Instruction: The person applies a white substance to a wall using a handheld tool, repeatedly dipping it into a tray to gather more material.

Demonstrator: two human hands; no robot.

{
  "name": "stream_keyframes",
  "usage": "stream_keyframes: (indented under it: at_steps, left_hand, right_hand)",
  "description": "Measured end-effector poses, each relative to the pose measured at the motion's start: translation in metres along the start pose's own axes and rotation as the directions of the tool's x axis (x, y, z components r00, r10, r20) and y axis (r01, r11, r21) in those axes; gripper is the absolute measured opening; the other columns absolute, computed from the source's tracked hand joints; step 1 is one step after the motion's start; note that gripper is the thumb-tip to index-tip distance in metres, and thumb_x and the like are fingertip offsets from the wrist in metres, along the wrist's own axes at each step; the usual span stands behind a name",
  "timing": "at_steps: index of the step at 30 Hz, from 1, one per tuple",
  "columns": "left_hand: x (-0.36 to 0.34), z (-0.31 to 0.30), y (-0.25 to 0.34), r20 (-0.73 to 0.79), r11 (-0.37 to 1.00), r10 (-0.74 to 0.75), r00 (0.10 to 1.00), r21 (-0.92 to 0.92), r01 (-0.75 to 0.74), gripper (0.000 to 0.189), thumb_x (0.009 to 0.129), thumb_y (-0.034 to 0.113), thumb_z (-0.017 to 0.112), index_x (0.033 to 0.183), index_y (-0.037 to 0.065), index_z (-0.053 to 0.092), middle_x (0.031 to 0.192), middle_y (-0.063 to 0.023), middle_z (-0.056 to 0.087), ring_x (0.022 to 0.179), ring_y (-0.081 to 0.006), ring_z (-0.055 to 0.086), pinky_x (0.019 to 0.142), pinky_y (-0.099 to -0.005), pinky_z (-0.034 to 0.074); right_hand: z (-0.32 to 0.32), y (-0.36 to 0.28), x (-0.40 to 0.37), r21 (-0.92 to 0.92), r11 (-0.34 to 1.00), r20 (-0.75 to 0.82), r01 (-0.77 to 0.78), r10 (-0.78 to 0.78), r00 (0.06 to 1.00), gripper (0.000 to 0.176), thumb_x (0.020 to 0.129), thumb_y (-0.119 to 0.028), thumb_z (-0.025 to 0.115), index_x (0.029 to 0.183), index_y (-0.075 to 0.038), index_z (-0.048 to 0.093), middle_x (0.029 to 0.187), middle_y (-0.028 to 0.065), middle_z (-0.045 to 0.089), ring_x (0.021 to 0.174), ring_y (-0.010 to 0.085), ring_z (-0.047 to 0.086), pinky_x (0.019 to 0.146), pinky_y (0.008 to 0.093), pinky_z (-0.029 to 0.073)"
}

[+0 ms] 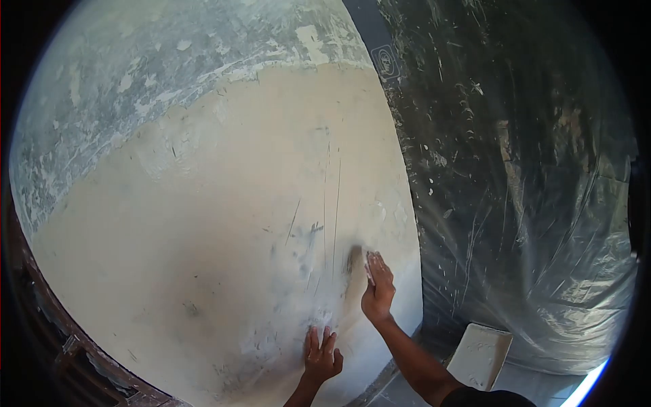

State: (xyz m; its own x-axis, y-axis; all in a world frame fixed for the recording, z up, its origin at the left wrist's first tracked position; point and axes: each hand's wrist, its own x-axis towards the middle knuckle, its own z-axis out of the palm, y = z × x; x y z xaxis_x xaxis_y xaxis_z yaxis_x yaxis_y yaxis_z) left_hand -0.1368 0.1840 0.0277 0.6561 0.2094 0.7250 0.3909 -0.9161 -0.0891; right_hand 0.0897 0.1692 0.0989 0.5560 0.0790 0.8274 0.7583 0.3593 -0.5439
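Two hands (378, 290) on pale wall (237, 203), logo (386, 62) illegible.

- Reading as a building interior under renovation; exact room type isn't showing.
- Wall (224, 190) is wearing two finishes: cream coat (271, 136) covering most of it, patchy grey-green surface (135, 88) running along its top and upper left.
- Dark plastic sheeting (502, 176) is hanging right of the wall, carrying pale splashes.
- White tray (479, 355) is sitting right of the wall's lower end, holding whitish residue.
- Pale floor (539, 385) is showing beyond the wall's lower right.
- Brown framework (68, 349) is edging the wall's lower left, looking worn.
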Motion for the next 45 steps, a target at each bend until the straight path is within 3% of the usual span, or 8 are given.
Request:
stream_keyframes:
  at_steps: [4, 12, 17, 21, 24, 33, 39, 45]
  left_hand:
    - [-0.005, 0.001, -0.010, -0.045, 0.994, 0.102, 0.994, 0.037, -0.100, 0.041, 0.085, 0.018, 0.056, 0.122, 0.001, 0.061, 0.124, -0.0194, 0.067, 0.129, -0.0440, 0.049, 0.112, -0.0555, 0.035]
    - [-0.009, 0.004, -0.018, -0.057, 0.986, 0.165, 0.985, 0.034, -0.163, 0.040, 0.085, 0.019, 0.057, 0.121, 0.003, 0.061, 0.124, -0.0177, 0.067, 0.126, -0.0410, 0.051, 0.112, -0.0555, 0.034]
    - [-0.011, 0.010, -0.015, -0.045, 0.992, 0.123, 0.991, 0.041, -0.121, 0.042, 0.083, 0.020, 0.058, 0.120, 0.000, 0.061, 0.125, -0.0222, 0.064, 0.131, -0.0456, 0.045, 0.112, -0.0590, 0.032]
    - [-0.016, 0.013, -0.019, -0.026, 0.992, 0.117, 0.993, 0.050, -0.116, 0.045, 0.080, 0.018, 0.060, 0.119, -0.003, 0.059, 0.125, -0.0281, 0.061, 0.134, -0.0531, 0.039, 0.111, -0.0643, 0.031]
    - [-0.020, 0.014, -0.023, -0.012, 0.985, 0.149, 0.989, 0.093, -0.148, 0.048, 0.079, 0.018, 0.061, 0.122, -0.003, 0.057, 0.125, -0.0285, 0.060, 0.134, -0.0557, 0.038, 0.110, -0.0669, 0.030]
    - [-0.012, 0.005, -0.015, 0.070, 0.963, 0.132, 0.989, 0.228, -0.145, 0.045, 0.081, 0.019, 0.060, 0.123, 0.004, 0.059, 0.120, -0.0180, 0.067, 0.127, -0.0485, 0.047, 0.108, -0.0628, 0.034]
    - [-0.024, 0.006, -0.026, 0.148, 0.946, 0.169, 0.974, 0.252, -0.202, 0.047, 0.079, 0.021, 0.062, 0.123, 0.003, 0.059, 0.123, -0.0180, 0.065, 0.127, -0.0486, 0.048, 0.108, -0.0638, 0.033]
    - [-0.020, 0.005, -0.022, 0.122, 0.956, 0.173, 0.977, 0.220, -0.196, 0.046, 0.080, 0.021, 0.062, 0.121, 0.002, 0.060, 0.125, -0.0203, 0.063, 0.127, -0.0476, 0.048, 0.108, -0.0638, 0.033]
  right_hand:
    - [0.024, 0.039, 0.106, 0.130, 0.978, -0.172, -0.165, 0.186, 0.967, 0.051, 0.087, 0.013, 0.047, 0.135, 0.003, 0.056, 0.137, 0.0227, 0.058, 0.133, 0.0405, 0.050, 0.112, 0.0453, 0.038]
    - [0.004, -0.036, -0.035, -0.055, 0.987, 0.124, -0.154, 0.160, 0.979, 0.051, 0.082, 0.014, 0.057, 0.131, 0.001, 0.060, 0.132, 0.0211, 0.062, 0.131, 0.0363, 0.054, 0.110, 0.0448, 0.040]
    - [0.012, 0.022, 0.090, -0.026, 0.992, -0.136, -0.119, 0.115, 0.984, 0.053, 0.084, 0.015, 0.051, 0.135, 0.003, 0.056, 0.133, 0.0226, 0.061, 0.129, 0.0391, 0.055, 0.107, 0.0435, 0.042]
    - [0.043, 0.011, 0.027, -0.088, 0.994, 0.084, -0.057, 0.065, 0.994, 0.072, 0.077, 0.012, 0.052, 0.147, 0.001, 0.044, 0.151, 0.0218, 0.045, 0.145, 0.0405, 0.034, 0.117, 0.0506, 0.024]
    - [0.011, -0.029, -0.052, -0.026, 0.999, 0.231, 0.021, -0.014, 0.973, 0.054, 0.085, 0.012, 0.059, 0.138, 0.000, 0.054, 0.135, 0.0210, 0.060, 0.135, 0.0385, 0.050, 0.113, 0.0466, 0.034]
    - [0.021, 0.066, 0.083, -0.016, 0.995, -0.011, -0.096, 0.096, 0.995, 0.057, 0.085, 0.007, 0.054, 0.142, 0.005, 0.047, 0.144, 0.0247, 0.051, 0.139, 0.0436, 0.041, 0.116, 0.0492, 0.030]
    - [-0.012, -0.018, -0.083, 0.057, 0.994, 0.310, -0.092, 0.070, 0.948, 0.053, 0.088, 0.008, 0.055, 0.140, 0.000, 0.052, 0.142, 0.0184, 0.056, 0.141, 0.0369, 0.043, 0.117, 0.0487, 0.026]
    - [-0.001, 0.013, 0.079, -0.015, 1.000, -0.063, -0.012, 0.011, 0.998, 0.058, 0.083, 0.010, 0.054, 0.140, 0.001, 0.052, 0.142, 0.0199, 0.055, 0.138, 0.0388, 0.045, 0.116, 0.0495, 0.027]
